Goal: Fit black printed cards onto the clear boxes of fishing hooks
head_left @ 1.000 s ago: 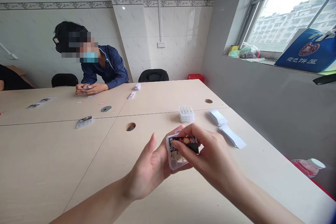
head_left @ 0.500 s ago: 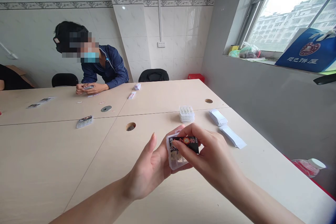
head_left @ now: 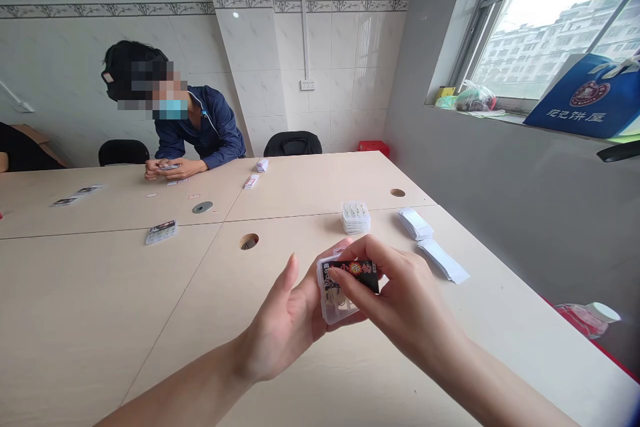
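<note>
A small clear plastic box (head_left: 336,313) lies in my left hand (head_left: 295,310), which supports it from beneath with the thumb held apart. Small gold-coloured metal pieces show inside it; I cannot make out their kind. My right hand (head_left: 395,287) pinches a black printed card (head_left: 367,273) with a red and orange burst between thumb and fingers, over the box's upper part. Right-hand fingers hide some of the card and the box's right side. Beyond my hands stands a stack of similar clear boxes (head_left: 356,217). To its right lie two spread piles of white paper strips (head_left: 443,260).
On the table (head_left: 125,293), another clear box (head_left: 161,232) lies left, near a cable hole (head_left: 249,241). Across the table a person (head_left: 200,127) leans on it, handling small cards. A wall (head_left: 500,200) runs along the right side, with a white-capped bottle (head_left: 590,317) below the table edge.
</note>
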`<control>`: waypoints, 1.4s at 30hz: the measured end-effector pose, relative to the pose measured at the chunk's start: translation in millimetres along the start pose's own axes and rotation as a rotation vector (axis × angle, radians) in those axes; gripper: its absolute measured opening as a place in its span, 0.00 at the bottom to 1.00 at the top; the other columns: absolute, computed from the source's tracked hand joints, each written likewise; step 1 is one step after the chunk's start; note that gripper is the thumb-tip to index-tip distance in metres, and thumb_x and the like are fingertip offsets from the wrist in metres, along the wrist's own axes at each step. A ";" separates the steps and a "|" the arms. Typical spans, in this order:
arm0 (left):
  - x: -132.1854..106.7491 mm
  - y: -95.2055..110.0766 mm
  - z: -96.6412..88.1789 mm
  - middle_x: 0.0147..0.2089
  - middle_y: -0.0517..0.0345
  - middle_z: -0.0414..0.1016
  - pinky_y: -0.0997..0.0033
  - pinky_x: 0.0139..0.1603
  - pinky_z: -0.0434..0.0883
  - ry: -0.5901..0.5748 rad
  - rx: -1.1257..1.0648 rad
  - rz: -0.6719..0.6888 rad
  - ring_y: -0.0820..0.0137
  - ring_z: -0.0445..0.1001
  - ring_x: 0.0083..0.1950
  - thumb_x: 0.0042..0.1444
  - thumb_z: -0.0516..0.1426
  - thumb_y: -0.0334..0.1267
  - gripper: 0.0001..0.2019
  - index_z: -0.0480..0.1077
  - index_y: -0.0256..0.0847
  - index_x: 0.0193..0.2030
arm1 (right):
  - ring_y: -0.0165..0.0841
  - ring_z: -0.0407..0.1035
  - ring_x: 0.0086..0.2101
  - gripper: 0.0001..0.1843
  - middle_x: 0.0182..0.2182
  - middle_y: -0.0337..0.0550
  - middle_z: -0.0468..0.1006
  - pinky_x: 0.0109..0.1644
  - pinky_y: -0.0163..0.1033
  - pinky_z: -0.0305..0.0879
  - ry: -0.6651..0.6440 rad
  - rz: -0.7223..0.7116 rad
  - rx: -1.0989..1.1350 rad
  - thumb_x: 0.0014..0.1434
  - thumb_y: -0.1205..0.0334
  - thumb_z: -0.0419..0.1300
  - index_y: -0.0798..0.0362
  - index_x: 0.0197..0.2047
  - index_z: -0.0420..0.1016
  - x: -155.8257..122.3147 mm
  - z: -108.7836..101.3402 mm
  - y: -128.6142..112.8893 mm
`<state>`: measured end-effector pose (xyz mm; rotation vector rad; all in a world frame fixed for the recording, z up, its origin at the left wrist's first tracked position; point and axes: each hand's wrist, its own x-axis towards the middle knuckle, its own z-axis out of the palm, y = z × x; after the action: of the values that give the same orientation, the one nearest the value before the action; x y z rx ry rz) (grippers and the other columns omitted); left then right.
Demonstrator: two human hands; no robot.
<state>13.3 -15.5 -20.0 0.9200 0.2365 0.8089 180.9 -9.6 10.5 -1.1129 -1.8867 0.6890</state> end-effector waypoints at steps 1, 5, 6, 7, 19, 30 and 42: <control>0.1 0.0 0.1 0.75 0.56 0.46 0.47 0.69 0.46 0.001 0.000 0.000 0.55 0.46 0.74 0.64 0.34 0.61 0.34 0.45 0.50 0.73 | 0.29 0.72 0.29 0.04 0.31 0.33 0.79 0.28 0.32 0.66 0.000 -0.001 0.001 0.60 0.67 0.59 0.47 0.37 0.71 0.0 0.2 0.0; 0.5 0.6 0.8 0.75 0.55 0.46 0.47 0.69 0.46 0.002 0.000 -0.004 0.55 0.46 0.74 0.64 0.34 0.61 0.34 0.45 0.49 0.73 | 0.29 0.71 0.28 0.04 0.32 0.33 0.79 0.28 0.32 0.66 0.008 0.004 -0.011 0.60 0.67 0.60 0.47 0.37 0.71 -0.2 0.9 0.3; 0.5 0.7 0.8 0.75 0.55 0.46 0.47 0.69 0.47 0.004 0.000 -0.004 0.55 0.47 0.74 0.64 0.34 0.61 0.34 0.45 0.49 0.73 | 0.28 0.71 0.28 0.04 0.32 0.33 0.79 0.28 0.32 0.65 0.007 0.004 -0.014 0.60 0.67 0.60 0.47 0.37 0.71 -0.1 1.0 0.4; 0.5 0.8 0.7 0.75 0.56 0.47 0.47 0.69 0.47 0.005 -0.001 -0.003 0.55 0.47 0.73 0.64 0.34 0.61 0.34 0.45 0.50 0.73 | 0.28 0.71 0.28 0.04 0.31 0.32 0.79 0.28 0.31 0.65 0.007 0.005 -0.015 0.60 0.67 0.60 0.47 0.37 0.71 0.1 1.1 0.4; 0.6 -0.7 -0.4 0.75 0.56 0.47 0.47 0.69 0.47 0.005 0.004 0.000 0.55 0.47 0.73 0.64 0.33 0.61 0.34 0.46 0.50 0.72 | 0.29 0.71 0.29 0.04 0.31 0.34 0.79 0.27 0.32 0.66 0.006 -0.001 -0.007 0.60 0.67 0.59 0.48 0.36 0.70 0.2 1.0 1.4; 0.4 1.1 1.0 0.75 0.57 0.47 0.49 0.69 0.48 0.002 0.006 -0.014 0.57 0.47 0.73 0.64 0.32 0.61 0.34 0.44 0.50 0.73 | 0.28 0.71 0.29 0.04 0.32 0.33 0.79 0.29 0.31 0.65 0.006 0.001 0.003 0.60 0.66 0.59 0.47 0.37 0.70 0.8 2.1 4.0; 0.2 1.0 0.6 0.75 0.57 0.47 0.49 0.69 0.48 0.007 0.014 -0.017 0.56 0.48 0.73 0.64 0.33 0.62 0.34 0.45 0.51 0.73 | 0.26 0.70 0.28 0.04 0.30 0.29 0.78 0.28 0.30 0.64 0.006 0.002 -0.005 0.60 0.67 0.59 0.46 0.37 0.70 -1.7 0.2 1.5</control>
<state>13.2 -15.4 -18.8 0.9279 0.2557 0.7956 181.8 -10.4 8.6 -1.1195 -1.8829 0.6817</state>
